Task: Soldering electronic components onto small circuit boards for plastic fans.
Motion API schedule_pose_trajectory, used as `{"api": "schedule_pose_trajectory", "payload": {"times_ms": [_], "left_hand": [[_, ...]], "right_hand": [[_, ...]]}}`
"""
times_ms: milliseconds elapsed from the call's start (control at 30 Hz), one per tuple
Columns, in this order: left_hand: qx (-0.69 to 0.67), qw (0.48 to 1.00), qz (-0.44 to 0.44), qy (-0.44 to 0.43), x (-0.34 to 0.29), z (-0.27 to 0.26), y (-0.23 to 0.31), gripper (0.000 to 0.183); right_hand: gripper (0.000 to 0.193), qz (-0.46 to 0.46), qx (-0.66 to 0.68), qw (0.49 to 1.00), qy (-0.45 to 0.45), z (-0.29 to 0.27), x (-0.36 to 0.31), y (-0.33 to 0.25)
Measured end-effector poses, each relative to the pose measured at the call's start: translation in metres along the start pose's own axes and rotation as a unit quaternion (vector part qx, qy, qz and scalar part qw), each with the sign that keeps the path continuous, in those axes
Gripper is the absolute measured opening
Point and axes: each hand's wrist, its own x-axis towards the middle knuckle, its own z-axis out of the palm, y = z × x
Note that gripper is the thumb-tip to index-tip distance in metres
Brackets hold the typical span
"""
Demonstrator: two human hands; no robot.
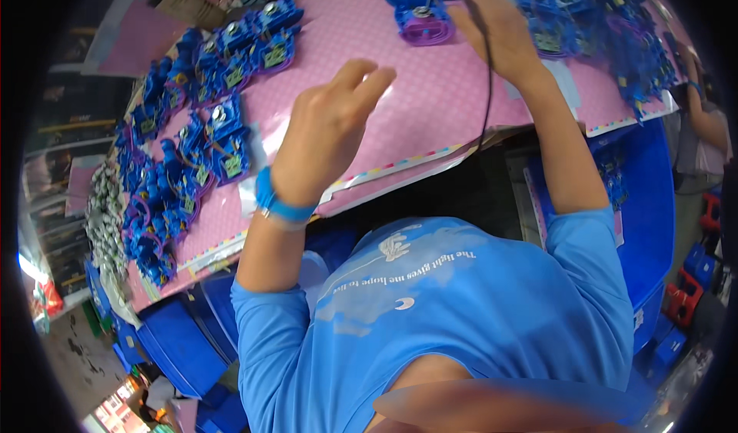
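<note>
Parts on mat, left and right

Even, fairly bright overhead light falls on the pink bench top, with soft glare on the plastic strip at its near edge and only faint shadows. Fisheye bending curves the bench edges and darkens the rim to black. The raised left hand is slightly motion-blurred.

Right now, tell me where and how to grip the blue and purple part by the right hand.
Probably grip the blue and purple part across its rounded purple body, from the near side. That end faces the person and looks bare, while the right hand and a black cord crowd its far and right sides. The left hand hovers free.
</note>
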Motion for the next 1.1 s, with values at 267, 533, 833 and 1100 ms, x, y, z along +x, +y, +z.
{"api": "schedule_pose_trajectory", "payload": {"times_ms": [267, 533, 833, 1100], "left_hand": [[-0.141, 0.958, -0.249, 0.014, 0.073, 0.080, -0.081, 0.029], [-0.073, 0.976, -0.204, 0.015, 0.045, 0.054, -0.097, 0.021], [0.024, 0.985, -0.150, 0.085, -0.029, -0.007, -0.070, 0.018], [-0.080, 0.970, -0.214, 0.088, -0.075, 0.024, -0.019, 0.023]], "right_hand": [[0.070, -0.085, 0.029, 0.988, -0.126, 0.050, 0.046, 0.083], [0.049, -0.069, -0.006, 0.991, -0.114, 0.056, 0.027, 0.047], [0.045, -0.060, 0.130, 0.988, -0.061, 0.007, -0.051, -0.068], [0.065, 0.007, 0.190, 0.976, -0.110, 0.021, -0.065, -0.077]]}}
